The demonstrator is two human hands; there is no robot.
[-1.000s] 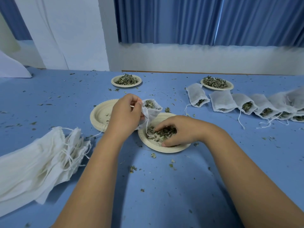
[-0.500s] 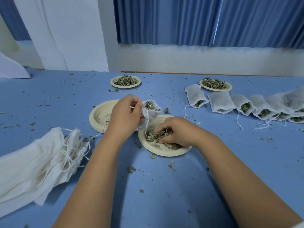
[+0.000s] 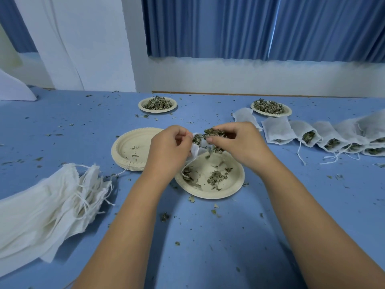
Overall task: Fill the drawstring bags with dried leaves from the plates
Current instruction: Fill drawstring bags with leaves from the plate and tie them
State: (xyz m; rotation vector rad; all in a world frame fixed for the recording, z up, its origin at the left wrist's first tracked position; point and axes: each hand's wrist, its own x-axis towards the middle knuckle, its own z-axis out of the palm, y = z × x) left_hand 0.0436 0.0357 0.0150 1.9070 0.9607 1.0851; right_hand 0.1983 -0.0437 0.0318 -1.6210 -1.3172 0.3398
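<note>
Nearest, on the blue table [image 3: 208, 247]: scattered leaf crumbs [image 3: 164, 216] between two bare forearms. Off to the left, a slumped pile of empty white bags [image 3: 41, 209], strings trailing at its far end.

Further in, at centre, a pale paper plate [image 3: 237, 184] with only a few clumps of dried leaves [image 3: 216, 177] on it. Just above its far rim, left hand [image 3: 166, 149] curled round the neck of a small white drawstring bag [image 3: 195, 150]. Bag mostly hidden behind the fingers, its cord hanging down to the plate. Right hand [image 3: 239, 142] at the bag's mouth, fingers and thumb clamped on a bunch of leaves [image 3: 214, 132], loose bits beneath.

Left of the hands, partly blocked by the left one, a stack of empty plates [image 3: 129, 147]. To the right, an overlapping row of filled bags [image 3: 312, 134], leaves showing at their mouths.

Farthest back, well apart, a left far plate [image 3: 158, 111] and a right far plate [image 3: 270, 115], both heaped with leaves. Behind them, white wall [image 3: 250, 78] and blue curtain [image 3: 250, 28].
</note>
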